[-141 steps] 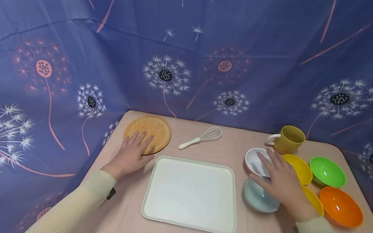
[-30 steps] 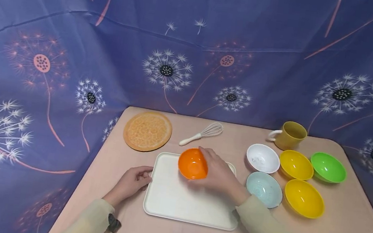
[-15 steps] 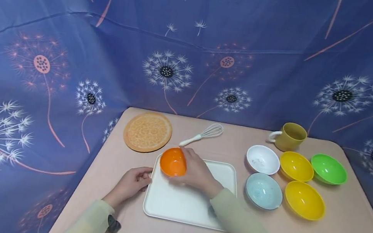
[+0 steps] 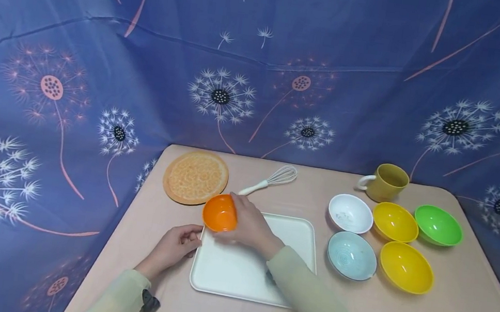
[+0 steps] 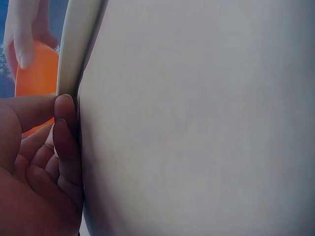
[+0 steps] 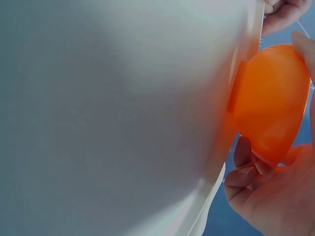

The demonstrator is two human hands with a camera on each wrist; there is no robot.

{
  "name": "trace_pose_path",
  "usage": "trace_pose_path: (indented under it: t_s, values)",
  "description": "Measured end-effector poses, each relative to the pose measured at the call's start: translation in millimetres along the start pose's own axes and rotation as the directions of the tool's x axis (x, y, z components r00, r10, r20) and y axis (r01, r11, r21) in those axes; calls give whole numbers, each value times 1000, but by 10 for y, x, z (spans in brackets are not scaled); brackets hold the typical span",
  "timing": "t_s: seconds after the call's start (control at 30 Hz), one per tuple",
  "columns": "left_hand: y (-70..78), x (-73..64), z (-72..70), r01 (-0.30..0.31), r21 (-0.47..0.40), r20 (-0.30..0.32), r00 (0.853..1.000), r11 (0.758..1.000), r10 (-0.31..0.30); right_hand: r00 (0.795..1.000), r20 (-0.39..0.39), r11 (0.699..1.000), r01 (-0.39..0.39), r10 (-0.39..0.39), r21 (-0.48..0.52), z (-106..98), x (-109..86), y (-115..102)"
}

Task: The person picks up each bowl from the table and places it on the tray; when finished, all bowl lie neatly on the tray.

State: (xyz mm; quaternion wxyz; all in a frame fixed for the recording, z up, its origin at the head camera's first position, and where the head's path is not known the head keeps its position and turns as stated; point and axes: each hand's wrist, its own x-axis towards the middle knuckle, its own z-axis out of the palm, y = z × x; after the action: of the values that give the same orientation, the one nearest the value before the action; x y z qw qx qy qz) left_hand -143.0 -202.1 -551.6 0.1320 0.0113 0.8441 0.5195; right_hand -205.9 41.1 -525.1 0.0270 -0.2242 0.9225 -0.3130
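In the head view my right hand (image 4: 248, 226) grips an orange bowl (image 4: 220, 213) by its right side, over the back left corner of a white rectangular tray (image 4: 244, 280). The right wrist view shows the bowl (image 6: 273, 98) against the tray's raised rim (image 6: 202, 196), its base near the tray surface; whether it bears full weight there I cannot tell. My left hand (image 4: 175, 247) pinches the tray's left edge. Its thumb and curled fingers meet at the rim in the left wrist view, with the orange bowl (image 5: 37, 73) beyond.
Behind the tray lie a round orange-patterned mat (image 4: 196, 178) and a white whisk (image 4: 270, 179). At the right stand a white bowl (image 4: 350, 213), a pale blue bowl (image 4: 352, 256), yellow bowls (image 4: 406, 267), a green bowl (image 4: 438, 226) and a mustard mug (image 4: 387, 183).
At first both hands were spread and the orange bowl stood at the far right. Over the last second my right hand has carried it left across the tray. My left hand stays at the tray edge.
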Motion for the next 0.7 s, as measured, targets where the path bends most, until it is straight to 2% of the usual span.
trace_pose_path:
  t_s: [0.1,0.43,0.7]
  values:
    - [-3,0,0,15,-4,-1,1000,1000,-15,1000,3,1000,3,-3,0,16,12,-37]
    - [21,3,-5,8,8,11,1000,1000,-8,1000,18,1000,-2,1,11,80,35,-61]
    - [13,-5,-8,2,8,15,1000,1000,-3,998,41,999,-44,44,14,11,-5,-11]
